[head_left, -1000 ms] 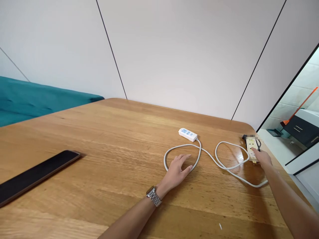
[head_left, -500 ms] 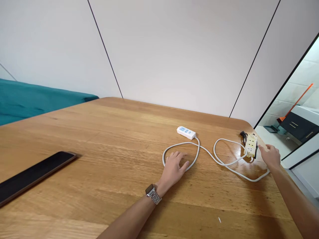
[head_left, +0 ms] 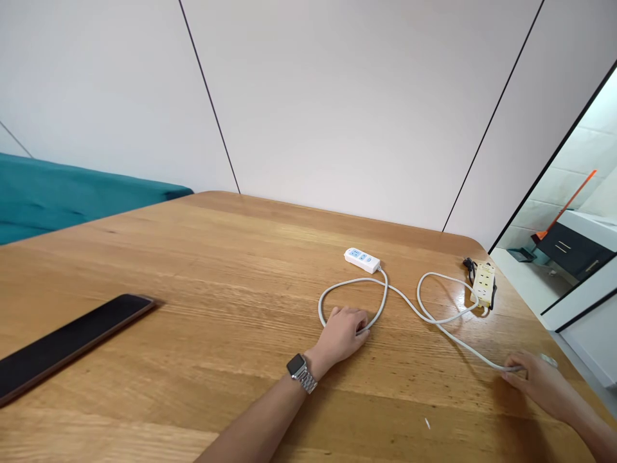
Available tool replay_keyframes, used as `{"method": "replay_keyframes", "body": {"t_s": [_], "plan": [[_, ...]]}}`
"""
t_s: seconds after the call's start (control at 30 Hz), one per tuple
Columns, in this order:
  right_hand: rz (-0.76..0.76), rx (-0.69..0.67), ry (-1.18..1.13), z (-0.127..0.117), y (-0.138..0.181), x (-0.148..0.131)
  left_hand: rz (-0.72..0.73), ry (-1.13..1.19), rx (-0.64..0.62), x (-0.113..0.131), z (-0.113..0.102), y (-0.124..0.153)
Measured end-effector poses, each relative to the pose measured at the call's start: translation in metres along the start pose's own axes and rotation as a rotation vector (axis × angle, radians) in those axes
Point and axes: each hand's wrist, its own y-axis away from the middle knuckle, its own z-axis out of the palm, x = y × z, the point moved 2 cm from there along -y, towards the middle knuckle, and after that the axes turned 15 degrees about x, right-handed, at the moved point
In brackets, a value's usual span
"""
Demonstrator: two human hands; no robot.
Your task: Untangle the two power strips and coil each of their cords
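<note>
A white power strip with blue-marked sockets lies on the wooden table, its white cord running out in loops to the right. My left hand, with a watch at the wrist, has its fingers curled around the near side of the first loop. Farther right, my right hand pinches the cord close to its end. A pale, clear-looking plug shows just beyond that hand. Near the table's right edge lies a yellowed power strip with its own dark cord and black plug beside it.
On the left side of the table lies a long dark flat object. A small white scrap is near the front. Behind stand a teal seat and a pale wall. An orange-handled broom is in the room at right.
My right hand has come nearer from beside the yellowed strip and taken hold of the white cord's end, drawing it along. My left fingers have curled from spread to closed on the loop.
</note>
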Motion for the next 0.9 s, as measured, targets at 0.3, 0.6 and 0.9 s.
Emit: {"method": "replay_keyframes", "body": {"t_s": [0.3, 0.6, 0.9], "plan": [[-0.074, 0.914, -0.171, -0.076, 0.027, -0.052, 0.103, 0.307, 0.31, 0.024, -0.013, -0.002], [-1.091, 0.548, -0.724, -0.09, -0.007, -0.24, -0.116, 1.36, 0.138, 0.133, -0.074, -0.028], [-0.526, 0.125, -1.047, 0.015, -0.032, -0.29, -0.515, 1.965, 0.559, 0.063, -0.161, -0.03]]}}
